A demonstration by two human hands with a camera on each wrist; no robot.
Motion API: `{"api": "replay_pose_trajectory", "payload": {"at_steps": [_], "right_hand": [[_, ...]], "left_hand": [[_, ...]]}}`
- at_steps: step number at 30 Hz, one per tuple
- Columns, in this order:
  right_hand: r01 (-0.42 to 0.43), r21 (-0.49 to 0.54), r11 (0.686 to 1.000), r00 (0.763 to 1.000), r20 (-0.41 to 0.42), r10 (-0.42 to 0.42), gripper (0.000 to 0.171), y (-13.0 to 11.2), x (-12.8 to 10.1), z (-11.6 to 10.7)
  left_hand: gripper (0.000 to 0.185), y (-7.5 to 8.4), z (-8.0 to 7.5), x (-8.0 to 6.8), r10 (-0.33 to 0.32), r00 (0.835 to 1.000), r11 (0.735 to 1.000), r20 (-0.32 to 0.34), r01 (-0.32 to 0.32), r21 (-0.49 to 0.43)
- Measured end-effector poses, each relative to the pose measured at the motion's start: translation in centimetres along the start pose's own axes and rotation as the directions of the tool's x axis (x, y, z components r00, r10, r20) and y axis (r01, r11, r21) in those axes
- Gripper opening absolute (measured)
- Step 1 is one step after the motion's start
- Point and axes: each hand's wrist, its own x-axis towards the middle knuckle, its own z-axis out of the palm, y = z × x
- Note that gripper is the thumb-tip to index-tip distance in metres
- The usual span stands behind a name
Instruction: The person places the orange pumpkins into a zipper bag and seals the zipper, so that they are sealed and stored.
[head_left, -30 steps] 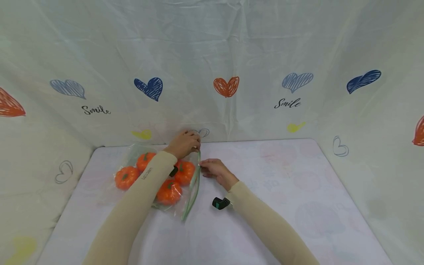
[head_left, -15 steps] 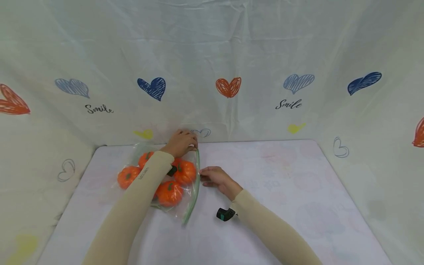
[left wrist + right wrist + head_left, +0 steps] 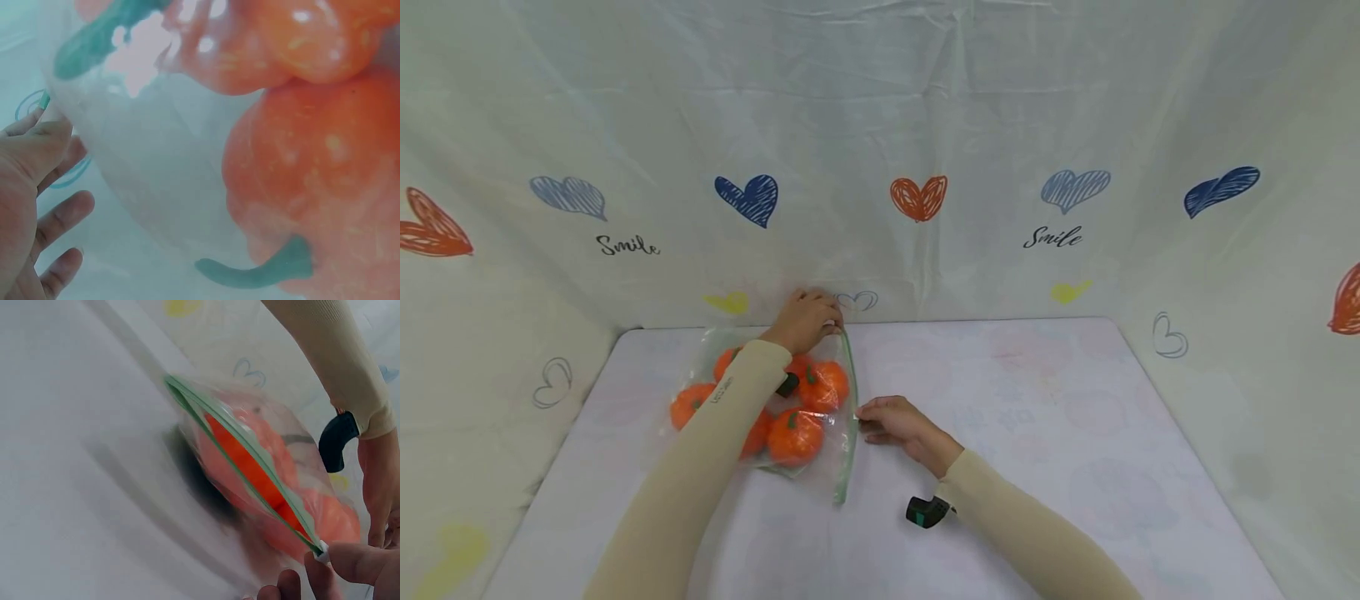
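A clear zip bag (image 3: 827,483) with a green zip edge (image 3: 849,454) lies on the table, several orange toy pumpkins (image 3: 795,437) inside. My left hand (image 3: 806,323) pinches the far corner of the zip edge between thumb and index finger; its other fingers (image 3: 65,219) spread loosely in the left wrist view. Midway along that edge, my right hand (image 3: 904,427) pinches a small white slider (image 3: 322,551) between thumb and finger. The bag's mouth gapes from the slider to the near end in the right wrist view. My left forearm hides part of the pumpkins.
The bag lies on the left half of a pale table (image 3: 1037,450). A whitish curtain (image 3: 992,125) printed with hearts rises behind and at both sides. Dark wrist cameras (image 3: 927,512) are strapped to both wrists.
My right hand has slid along the zip edge toward the near side. My left hand has shifted slightly left, still at the far corner. The bag's near end has swung to the right.
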Motion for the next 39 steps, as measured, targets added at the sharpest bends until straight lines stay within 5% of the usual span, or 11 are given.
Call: {"api": "replay_pose_trajectory", "payload": {"at_steps": [19, 32, 39], "right_hand": [[0.052, -0.086, 0.995, 0.994, 0.096, -0.044, 0.017, 3.2, -4.5, 0.6], [0.068, -0.106, 0.992, 0.992, 0.116, -0.056, 0.020, 3.8, -6.6, 0.5], [0.107, -0.176, 0.979, 0.989, 0.116, -0.087, 0.018, 3.9, -6.9, 0.1]], "left_hand": [[0.014, -0.5, -0.6, -0.4, -0.142, 0.989, 0.988, -0.042, 0.139, -0.066], [0.016, -0.1, -0.2, -0.3, -0.177, 0.982, 0.984, -0.060, 0.177, -0.002], [0.014, 0.4, 0.0, -0.5, -0.180, 0.982, 0.983, -0.062, 0.177, -0.050]]}}
